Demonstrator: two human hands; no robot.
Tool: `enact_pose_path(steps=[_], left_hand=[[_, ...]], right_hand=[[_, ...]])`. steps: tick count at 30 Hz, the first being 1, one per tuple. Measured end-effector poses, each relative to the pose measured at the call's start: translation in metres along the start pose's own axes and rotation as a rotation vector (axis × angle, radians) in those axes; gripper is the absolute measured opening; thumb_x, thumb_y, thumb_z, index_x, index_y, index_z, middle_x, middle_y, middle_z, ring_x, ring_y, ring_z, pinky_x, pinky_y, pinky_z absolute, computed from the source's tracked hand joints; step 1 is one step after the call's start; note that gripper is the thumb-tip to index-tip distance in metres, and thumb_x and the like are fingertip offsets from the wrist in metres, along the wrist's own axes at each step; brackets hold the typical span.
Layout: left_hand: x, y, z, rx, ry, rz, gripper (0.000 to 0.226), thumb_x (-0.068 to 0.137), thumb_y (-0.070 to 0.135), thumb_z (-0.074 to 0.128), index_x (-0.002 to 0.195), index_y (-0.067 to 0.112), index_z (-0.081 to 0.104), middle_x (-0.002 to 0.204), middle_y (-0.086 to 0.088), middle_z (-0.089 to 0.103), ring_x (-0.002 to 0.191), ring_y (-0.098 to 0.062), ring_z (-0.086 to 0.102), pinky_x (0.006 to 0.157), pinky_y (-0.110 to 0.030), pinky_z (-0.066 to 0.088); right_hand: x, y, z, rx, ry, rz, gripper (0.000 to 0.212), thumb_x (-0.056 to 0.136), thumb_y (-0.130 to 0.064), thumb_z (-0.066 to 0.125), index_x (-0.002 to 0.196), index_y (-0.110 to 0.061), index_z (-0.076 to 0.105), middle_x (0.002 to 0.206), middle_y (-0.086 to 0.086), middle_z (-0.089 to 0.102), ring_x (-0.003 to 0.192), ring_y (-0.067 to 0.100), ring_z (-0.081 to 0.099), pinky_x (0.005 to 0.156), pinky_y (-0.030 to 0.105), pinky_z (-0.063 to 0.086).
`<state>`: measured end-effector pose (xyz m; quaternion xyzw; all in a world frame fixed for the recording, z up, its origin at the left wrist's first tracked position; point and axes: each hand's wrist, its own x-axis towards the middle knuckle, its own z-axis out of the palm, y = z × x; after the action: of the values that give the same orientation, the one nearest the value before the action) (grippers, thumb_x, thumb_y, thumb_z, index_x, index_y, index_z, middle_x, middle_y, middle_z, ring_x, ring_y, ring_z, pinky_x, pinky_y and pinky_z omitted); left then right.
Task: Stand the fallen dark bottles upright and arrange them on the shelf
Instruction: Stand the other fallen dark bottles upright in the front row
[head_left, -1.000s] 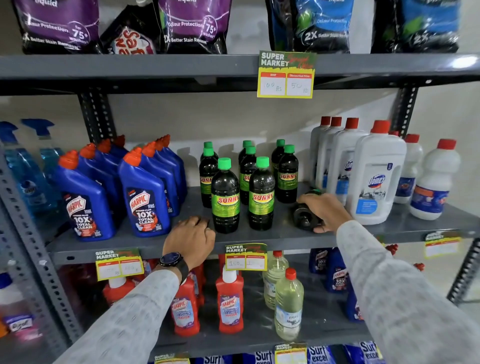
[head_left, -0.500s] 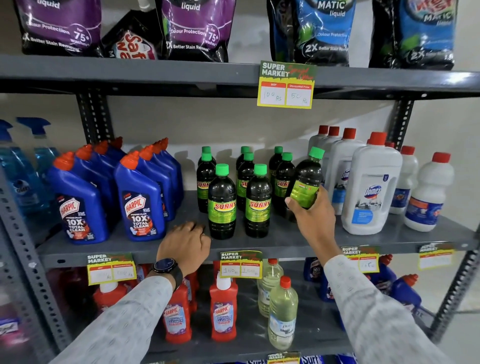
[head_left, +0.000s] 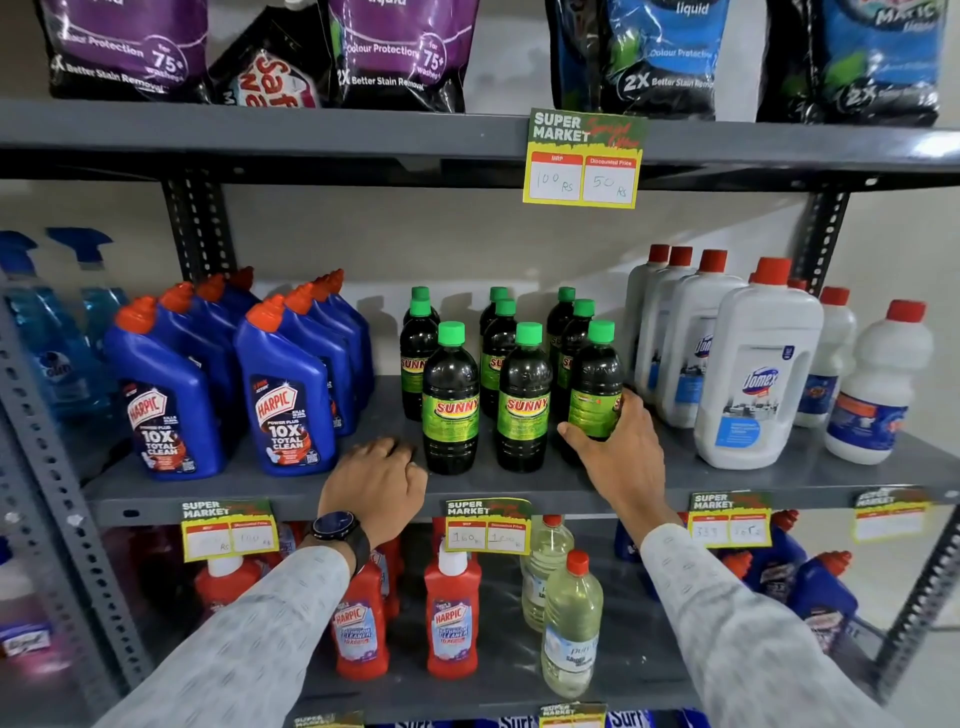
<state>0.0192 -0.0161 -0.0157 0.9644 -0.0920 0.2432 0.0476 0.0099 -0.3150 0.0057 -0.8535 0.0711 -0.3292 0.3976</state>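
Observation:
Several dark bottles with green caps and green Sunny labels stand upright in three rows in the middle of the grey shelf (head_left: 519, 488). My right hand (head_left: 618, 447) grips the lower part of the front right dark bottle (head_left: 595, 379), which stands upright at the head of the right row. The front bottles of the other rows, one on the left (head_left: 451, 400) and one in the middle (head_left: 523, 400), stand beside it. My left hand (head_left: 376, 480) rests fingers curled on the shelf, just left of the front left bottle, holding nothing.
Blue Harpic bottles (head_left: 285, 395) stand left of the dark bottles, white Domex bottles (head_left: 753, 374) close on the right. Detergent pouches fill the upper shelf (head_left: 311, 130). Red Harpic bottles (head_left: 452, 618) and pale clear bottles (head_left: 569, 623) stand on the shelf below. Price tags (head_left: 584, 161) hang from shelf edges.
My right hand took a fallen dark bottle from the shelf, lifted it tilted, and now has it upright at the front of the right row. My left hand stayed on the shelf.

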Motion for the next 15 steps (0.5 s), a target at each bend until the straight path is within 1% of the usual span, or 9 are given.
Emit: enact_pose_path(steps=[2, 3, 5, 6, 7, 9, 11, 13, 15], left_hand=[[0.0, 0.0, 0.0, 0.001, -0.004, 0.001, 0.065, 0.089, 0.041, 0.017, 0.121, 0.015, 0.067, 0.124, -0.008, 0.066, 0.103, -0.026, 0.062, 0.084, -0.039, 0.051], [0.0, 0.0, 0.001, 0.003, -0.005, 0.002, 0.064, 0.09, 0.042, 0.018, 0.119, 0.015, 0.068, 0.123, -0.007, 0.066, 0.102, -0.025, 0.062, 0.084, -0.039, 0.051], [-0.001, -0.001, 0.003, 0.009, 0.0, 0.002, 0.061, 0.094, 0.044, 0.018, 0.114, 0.017, 0.069, 0.118, -0.005, 0.067, 0.099, -0.024, 0.062, 0.082, -0.038, 0.051], [-0.001, -0.001, 0.003, 0.01, 0.006, 0.002, 0.059, 0.096, 0.045, 0.019, 0.112, 0.018, 0.069, 0.116, -0.004, 0.068, 0.098, -0.023, 0.062, 0.081, -0.038, 0.051], [-0.001, -0.002, 0.004, 0.009, 0.011, 0.003, 0.059, 0.097, 0.046, 0.019, 0.111, 0.019, 0.069, 0.114, -0.004, 0.068, 0.096, -0.022, 0.062, 0.079, -0.037, 0.051], [0.0, -0.002, 0.005, 0.007, 0.017, 0.006, 0.058, 0.097, 0.047, 0.019, 0.11, 0.02, 0.069, 0.113, -0.003, 0.068, 0.095, -0.022, 0.062, 0.077, -0.037, 0.051], [0.0, -0.003, 0.006, 0.007, 0.02, 0.003, 0.058, 0.096, 0.047, 0.02, 0.111, 0.019, 0.069, 0.115, -0.004, 0.068, 0.097, -0.022, 0.063, 0.079, -0.037, 0.052], [0.0, -0.002, 0.006, 0.002, 0.02, 0.0, 0.059, 0.094, 0.045, 0.021, 0.114, 0.017, 0.069, 0.12, -0.006, 0.068, 0.102, -0.024, 0.063, 0.083, -0.038, 0.052], [0.0, -0.002, 0.005, 0.005, 0.021, -0.006, 0.061, 0.093, 0.044, 0.022, 0.119, 0.015, 0.069, 0.127, -0.008, 0.066, 0.108, -0.026, 0.062, 0.089, -0.039, 0.051]], right_hand=[[0.007, -0.004, -0.003, 0.085, -0.032, 0.013, 0.078, 0.078, -0.05, 0.08, 0.14, -0.021, 0.044, 0.132, 0.003, 0.058, 0.121, 0.024, 0.057, 0.099, 0.044, 0.049], [0.012, -0.005, -0.005, 0.149, -0.06, 0.016, 0.071, 0.079, -0.043, 0.081, 0.136, -0.023, 0.044, 0.128, 0.001, 0.06, 0.118, 0.022, 0.059, 0.097, 0.043, 0.05], [0.017, -0.006, -0.008, 0.256, -0.133, 0.033, 0.063, 0.083, -0.02, 0.079, 0.133, -0.025, 0.043, 0.116, -0.003, 0.063, 0.11, 0.021, 0.064, 0.084, 0.031, 0.05], [0.017, -0.005, -0.009, 0.281, -0.161, 0.045, 0.065, 0.084, -0.011, 0.077, 0.138, -0.022, 0.042, 0.112, -0.004, 0.064, 0.107, 0.021, 0.065, 0.08, 0.027, 0.048], [0.016, -0.002, -0.008, 0.289, -0.176, 0.053, 0.069, 0.084, -0.006, 0.076, 0.143, -0.019, 0.041, 0.112, -0.004, 0.064, 0.106, 0.021, 0.065, 0.08, 0.025, 0.046], [0.013, 0.003, -0.006, 0.283, -0.176, 0.046, 0.073, 0.084, -0.005, 0.077, 0.146, -0.016, 0.041, 0.115, -0.001, 0.064, 0.103, 0.019, 0.064, 0.083, 0.026, 0.045], [0.011, 0.005, -0.005, 0.286, -0.162, 0.027, 0.076, 0.083, -0.009, 0.08, 0.147, -0.018, 0.041, 0.114, -0.006, 0.062, 0.101, 0.015, 0.062, 0.085, 0.027, 0.045], [0.011, 0.005, -0.004, 0.287, -0.143, 0.009, 0.079, 0.081, -0.015, 0.084, 0.147, -0.019, 0.042, 0.113, -0.011, 0.061, 0.101, 0.011, 0.061, 0.087, 0.026, 0.044], [0.011, 0.006, -0.002, 0.277, -0.125, -0.011, 0.082, 0.077, -0.02, 0.089, 0.145, -0.02, 0.044, 0.117, -0.011, 0.062, 0.103, 0.011, 0.061, 0.089, 0.026, 0.043]])
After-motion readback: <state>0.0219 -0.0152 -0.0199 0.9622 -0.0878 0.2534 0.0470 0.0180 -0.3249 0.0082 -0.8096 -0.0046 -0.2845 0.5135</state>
